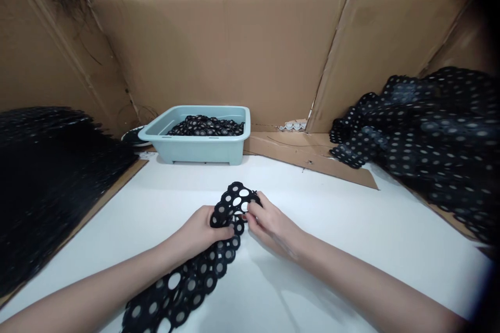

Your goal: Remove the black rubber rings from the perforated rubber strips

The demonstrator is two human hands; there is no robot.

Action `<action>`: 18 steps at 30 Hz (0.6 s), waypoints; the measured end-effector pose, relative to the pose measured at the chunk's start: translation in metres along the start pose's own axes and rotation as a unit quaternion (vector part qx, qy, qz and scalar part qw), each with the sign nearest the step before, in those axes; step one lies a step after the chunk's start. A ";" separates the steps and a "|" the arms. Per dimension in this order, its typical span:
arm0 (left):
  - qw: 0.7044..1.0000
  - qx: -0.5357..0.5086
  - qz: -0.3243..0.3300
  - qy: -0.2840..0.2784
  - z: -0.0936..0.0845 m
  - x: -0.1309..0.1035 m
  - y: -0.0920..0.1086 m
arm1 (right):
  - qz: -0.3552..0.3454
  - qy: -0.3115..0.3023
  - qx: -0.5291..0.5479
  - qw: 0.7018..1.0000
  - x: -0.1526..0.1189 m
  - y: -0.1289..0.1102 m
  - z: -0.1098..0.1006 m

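Above the tabletop (312, 197), right fingers (259, 212) seemingly pinch black lace (213, 266).

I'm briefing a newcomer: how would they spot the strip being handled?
Over the white table, in front of the blue basin, find the left hand and right hand. Both hold the black strip with pale circles; unlike the dotted heap at right, it is one narrow band.

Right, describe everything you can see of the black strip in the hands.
The black strip looks like lacy fabric: dark rings joined in rows, some centres bright white, others greyish. It slants up over the white table from the picture's lower edge, which cuts it off. The left hand grips it, thumb on top; the right hand seems to pinch it near the far end.
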State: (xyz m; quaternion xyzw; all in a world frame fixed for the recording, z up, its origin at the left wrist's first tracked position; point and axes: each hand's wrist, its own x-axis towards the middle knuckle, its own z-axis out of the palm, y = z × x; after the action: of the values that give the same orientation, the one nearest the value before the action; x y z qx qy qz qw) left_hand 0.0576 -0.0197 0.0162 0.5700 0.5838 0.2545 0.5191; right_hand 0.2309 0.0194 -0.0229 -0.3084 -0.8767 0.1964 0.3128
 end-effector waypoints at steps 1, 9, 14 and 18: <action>1.000 0.007 0.008 -0.008 -0.001 0.000 0.000 | 0.008 -0.002 0.011 1.000 0.001 -0.001 -0.001; 0.993 0.082 0.074 -0.036 -0.007 0.009 -0.007 | 0.199 -0.153 0.349 0.903 0.006 0.000 -0.017; 0.995 0.087 0.043 0.029 -0.009 0.010 -0.007 | 0.146 -0.113 0.244 0.952 0.003 -0.002 -0.015; 0.992 0.123 0.032 -0.012 -0.009 0.006 -0.004 | 0.096 -0.110 0.181 0.973 0.002 -0.008 -0.018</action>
State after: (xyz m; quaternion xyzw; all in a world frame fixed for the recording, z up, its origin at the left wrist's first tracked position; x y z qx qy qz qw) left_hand 0.0489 -0.0125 0.0140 0.6514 0.5856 0.1903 0.4434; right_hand 0.2387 0.0175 -0.0047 -0.3058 -0.8218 0.4138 0.2448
